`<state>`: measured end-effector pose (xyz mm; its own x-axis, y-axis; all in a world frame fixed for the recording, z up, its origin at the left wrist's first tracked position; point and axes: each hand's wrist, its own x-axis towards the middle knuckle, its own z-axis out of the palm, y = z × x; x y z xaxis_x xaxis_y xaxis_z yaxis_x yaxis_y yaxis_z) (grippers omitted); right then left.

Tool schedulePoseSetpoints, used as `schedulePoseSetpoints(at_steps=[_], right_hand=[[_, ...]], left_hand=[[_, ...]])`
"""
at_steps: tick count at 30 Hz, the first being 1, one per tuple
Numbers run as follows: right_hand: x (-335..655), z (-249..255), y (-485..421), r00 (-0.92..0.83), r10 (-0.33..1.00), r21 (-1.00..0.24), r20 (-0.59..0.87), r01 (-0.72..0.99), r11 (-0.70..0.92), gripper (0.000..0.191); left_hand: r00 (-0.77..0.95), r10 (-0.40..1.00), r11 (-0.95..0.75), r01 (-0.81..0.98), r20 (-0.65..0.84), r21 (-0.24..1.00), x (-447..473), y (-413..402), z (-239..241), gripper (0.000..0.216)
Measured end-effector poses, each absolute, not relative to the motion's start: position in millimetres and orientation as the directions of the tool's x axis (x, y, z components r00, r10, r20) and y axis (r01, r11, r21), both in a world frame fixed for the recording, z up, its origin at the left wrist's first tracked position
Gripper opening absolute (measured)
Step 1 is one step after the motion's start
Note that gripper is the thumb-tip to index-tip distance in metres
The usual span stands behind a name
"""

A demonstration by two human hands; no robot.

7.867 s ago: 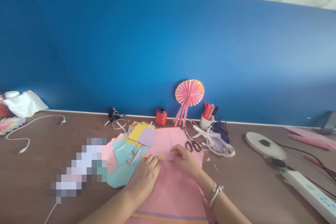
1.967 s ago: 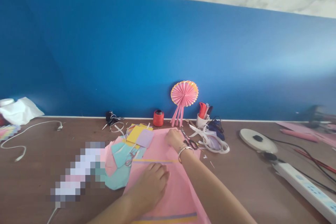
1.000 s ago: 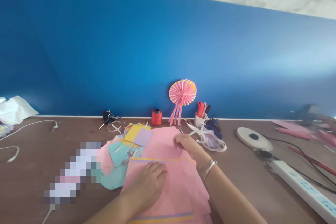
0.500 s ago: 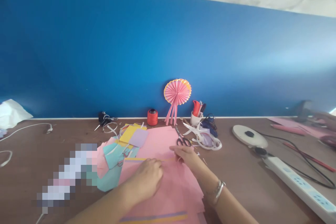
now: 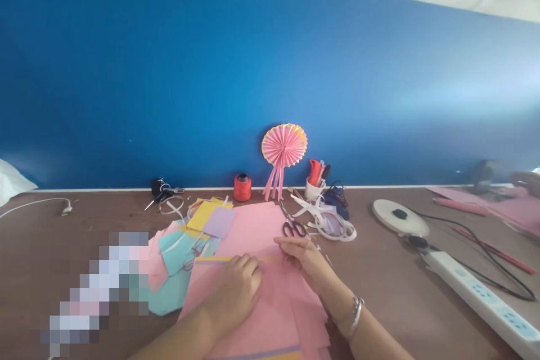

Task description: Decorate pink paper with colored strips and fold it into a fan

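Note:
A sheet of pink paper (image 5: 253, 332) with yellow and purple strips along its near and far edges lies in front of me, over more pink sheets. My left hand (image 5: 238, 287) rests on it near the far edge, fingers curled and pressed together there. At the right part of that edge is my right hand (image 5: 304, 259), a silver bangle on its wrist. Its index finger reaches left above the paper while the other fingers bend in at the edge; the thumb is hidden. Black-handled scissors (image 5: 294, 229) lie just beyond my right hand.
A pink pleated paper rosette (image 5: 284, 146) leans on the blue partition (image 5: 169, 67), between a red thread spool (image 5: 242, 188) and a white cup (image 5: 313, 190) of tools. Coloured paper pieces (image 5: 219, 221) lie left, white strips (image 5: 337, 229) and a power strip (image 5: 481, 295) right. Another person's hand (image 5: 527, 181) shows far right.
The view has shifted slightly, and the near strips sit lower in it. Both hands stay at the paper's far edge, with the right hand's fingers slightly shifted.

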<state>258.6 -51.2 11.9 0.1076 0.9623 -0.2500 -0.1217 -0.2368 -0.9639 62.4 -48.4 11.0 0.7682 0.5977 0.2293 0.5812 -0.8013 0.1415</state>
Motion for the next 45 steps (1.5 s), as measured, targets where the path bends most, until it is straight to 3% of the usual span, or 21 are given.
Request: schedulePoseSetpoints(at_steps=[6, 14, 19, 27, 30, 35, 37, 45], right_hand=[[253, 14, -53, 0.122, 0.964, -0.972, -0.235, -0.043, -0.232, 0.03], [235, 3, -52, 0.254, 0.966, -0.976, -0.052, 0.19, -0.102, 0.032], [229, -5, -51, 0.288, 0.957, -0.943, -0.012, 0.315, -0.107, 0.035], [227, -9, -54, 0.308, 0.951, -0.942, -0.007, 0.318, -0.11, 0.029], [227, -8, -54, 0.3, 0.954, -0.962, -0.025, 0.251, -0.104, 0.024], [225, 5, -57, 0.279, 0.96, -0.976, -0.011, 0.204, -0.07, 0.019], [224, 7, -58, 0.261, 0.965, -0.97, 0.012, 0.239, -0.052, 0.017], [228, 5, -61, 0.089, 0.988, -0.844, 0.125, 0.533, 0.059, 0.018]], left_hand=[[0.769, 0.604, -0.797, 0.58, 0.209, 0.167, 62, -49, 13, 0.022], [0.751, 0.637, -0.77, 0.606, 0.176, 0.201, 62, -52, 19, 0.02], [0.77, 0.622, -0.782, 0.599, 0.142, 0.173, 62, -51, 19, 0.017], [0.764, 0.611, -0.792, 0.587, 0.207, 0.171, 62, -50, 13, 0.021], [0.74, 0.628, -0.778, 0.582, 0.241, 0.238, 62, -47, 9, 0.021], [0.534, 0.804, -0.576, 0.59, 0.261, 0.566, 61, -41, 3, 0.016], [0.492, 0.825, -0.543, 0.558, 0.277, 0.627, 60, -39, 2, 0.02], [0.549, 0.799, -0.586, 0.621, 0.246, 0.52, 63, -39, 14, 0.025]])
